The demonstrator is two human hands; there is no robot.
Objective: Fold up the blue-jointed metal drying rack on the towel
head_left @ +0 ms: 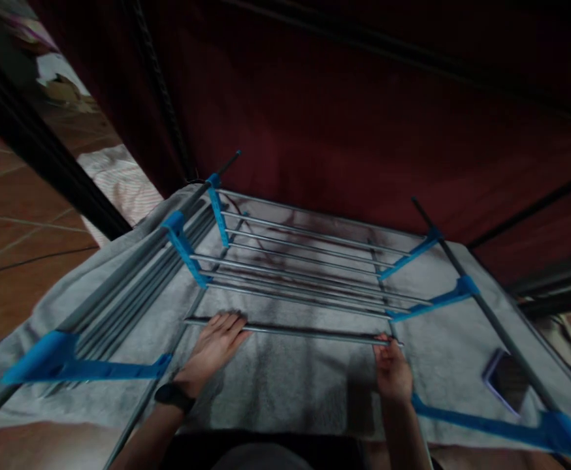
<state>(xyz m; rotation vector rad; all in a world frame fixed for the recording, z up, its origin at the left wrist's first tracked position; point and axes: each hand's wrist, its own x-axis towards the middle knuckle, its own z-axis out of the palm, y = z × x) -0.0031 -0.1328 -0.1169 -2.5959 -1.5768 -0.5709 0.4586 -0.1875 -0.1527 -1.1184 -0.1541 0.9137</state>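
Observation:
A thin grey metal rod [309, 334] lies crosswise in front of me, between the two sides of a rack frame. My left hand [219, 343], with a dark band on its wrist, is closed over the rod near its left end. Near the other end, my right hand [393, 372] pinches the same rod with its fingertips. Beyond the hands, several crossbars [290, 281] run between blue plastic brackets [185, 248] on the side poles. A nearer blue bracket [94, 365] is on the left pole and another blue bracket [491, 424] on the right one; no crossbar spans them.
The rack rests on a grey blanket [276, 385]. Several loose metal tubes [138, 294] lie along its left side. A phone [508, 382] lies at the right, by the right pole. A dark red curtain [325, 130] hangs behind, and tiled floor [31, 215] shows at left.

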